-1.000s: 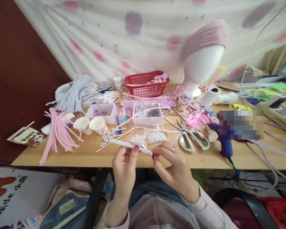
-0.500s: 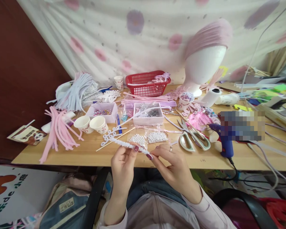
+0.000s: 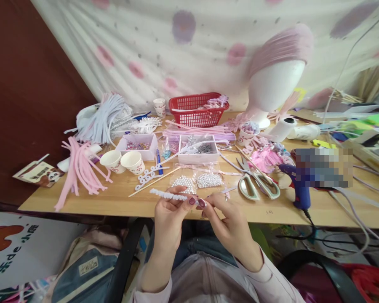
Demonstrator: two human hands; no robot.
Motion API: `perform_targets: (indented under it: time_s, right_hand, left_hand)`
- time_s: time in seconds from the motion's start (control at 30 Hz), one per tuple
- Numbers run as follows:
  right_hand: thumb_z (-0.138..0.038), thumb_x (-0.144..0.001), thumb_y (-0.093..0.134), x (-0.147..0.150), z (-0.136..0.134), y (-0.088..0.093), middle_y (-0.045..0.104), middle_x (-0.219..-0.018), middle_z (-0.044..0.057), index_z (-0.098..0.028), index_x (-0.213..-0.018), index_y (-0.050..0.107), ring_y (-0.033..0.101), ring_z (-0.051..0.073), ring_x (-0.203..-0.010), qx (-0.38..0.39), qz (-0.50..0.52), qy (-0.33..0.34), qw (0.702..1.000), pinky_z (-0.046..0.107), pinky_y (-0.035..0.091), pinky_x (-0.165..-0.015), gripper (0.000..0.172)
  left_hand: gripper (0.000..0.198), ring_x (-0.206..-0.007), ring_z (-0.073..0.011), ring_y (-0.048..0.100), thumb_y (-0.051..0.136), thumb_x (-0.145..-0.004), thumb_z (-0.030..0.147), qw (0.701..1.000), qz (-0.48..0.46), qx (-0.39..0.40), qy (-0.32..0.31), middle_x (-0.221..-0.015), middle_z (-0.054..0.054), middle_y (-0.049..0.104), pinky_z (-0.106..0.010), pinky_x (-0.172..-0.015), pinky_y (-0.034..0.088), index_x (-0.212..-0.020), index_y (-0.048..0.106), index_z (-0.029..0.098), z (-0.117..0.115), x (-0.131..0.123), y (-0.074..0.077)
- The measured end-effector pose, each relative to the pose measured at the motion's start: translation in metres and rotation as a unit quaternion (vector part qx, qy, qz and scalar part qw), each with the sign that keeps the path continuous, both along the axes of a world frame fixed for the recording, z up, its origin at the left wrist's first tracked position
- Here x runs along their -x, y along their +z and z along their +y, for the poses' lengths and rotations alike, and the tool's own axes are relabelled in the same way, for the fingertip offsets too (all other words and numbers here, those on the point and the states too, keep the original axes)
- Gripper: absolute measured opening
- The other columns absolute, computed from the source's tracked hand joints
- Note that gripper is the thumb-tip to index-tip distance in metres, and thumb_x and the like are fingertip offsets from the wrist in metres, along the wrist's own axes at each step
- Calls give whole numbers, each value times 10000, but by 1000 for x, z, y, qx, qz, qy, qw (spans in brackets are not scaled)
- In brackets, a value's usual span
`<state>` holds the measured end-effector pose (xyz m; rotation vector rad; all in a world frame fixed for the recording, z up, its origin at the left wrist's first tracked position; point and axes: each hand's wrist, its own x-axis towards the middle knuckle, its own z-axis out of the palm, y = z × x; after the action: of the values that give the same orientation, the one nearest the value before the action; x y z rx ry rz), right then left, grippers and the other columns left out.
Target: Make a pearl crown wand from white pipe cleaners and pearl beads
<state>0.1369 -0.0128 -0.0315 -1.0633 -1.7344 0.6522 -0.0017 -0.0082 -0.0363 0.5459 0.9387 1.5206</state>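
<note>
A white, fuzzy coiled pipe cleaner is held in front of the table's near edge, its free end pointing left. My left hand is closed around it, thumb and fingers pinching near its right part. Close beside, my right hand pinches the right end, the two thumbs almost touching. Fingers hide that end. Just beyond my hands lie bags of white pearl beads. A pale looped pipe-cleaner piece rests on the table beyond the free end.
Scissors and a blue glue gun lie to the right. Paper cups and pink pipe cleaners are at left. Behind stand white boxes, a red basket and a foam head.
My left hand has slid right along the pipe cleaner, closer to my right hand. Less of its right part shows between them. The view has shifted slightly.
</note>
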Motion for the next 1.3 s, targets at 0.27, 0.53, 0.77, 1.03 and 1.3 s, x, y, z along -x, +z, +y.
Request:
perform_targets:
  time_s: [0.27, 0.53, 0.77, 1.03, 1.3]
  right_hand:
    - [-546, -909, 544, 5, 2, -8, 541, -486, -26, -171, -669, 638, 467, 95, -418, 302, 238, 119, 915, 230, 394, -451, 455]
    - [-130, -919, 619, -1, -1, -19, 700, -820, 40, -201, -967, 637, 623, 180, -757, -153, -78, -79, 982, 334, 494, -712, 87]
    - [-118, -910, 646, 1, 4, -19, 688, -797, 57, -176, -1099, 612, 580, 194, -730, -221, -162, -93, 957, 365, 487, -699, 201]
    - [-86, -907, 630, 4, 9, -23, 698, -952, 93, -192, -1059, 605, 622, 222, -870, -225, -143, -99, 959, 397, 513, -775, 187]
    - [-51, -881, 653, 8, 14, -27, 720, -917, 85, -177, -1018, 618, 650, 201, -863, -280, -109, -100, 948, 382, 509, -811, 189]
  left_hand:
    - [515, -666, -195, 750, 912, -589, 221, 995, 86, -52, -15, -700, -59, 785, -265, -692, 593, -1035, 676, 119, 0, 7, 0]
    - [402, -679, -137, 745, 924, -557, 212, 995, 36, -4, 89, -725, -27, 780, -201, -701, 571, -864, 676, 138, 4, 3, -6]
    - [319, -666, -113, 722, 892, -604, 190, 993, 55, -26, 103, -718, -3, 765, -187, -681, 559, -809, 652, 151, 2, -7, -5]
    - [287, -647, -104, 674, 865, -626, 167, 982, 111, -30, 151, -692, 24, 722, -193, -661, 535, -765, 613, 165, 1, -16, -8]
    - [310, -650, -100, 642, 869, -591, 138, 968, 133, -15, 213, -663, 55, 668, -193, -677, 523, -726, 592, 171, -1, -23, -13]
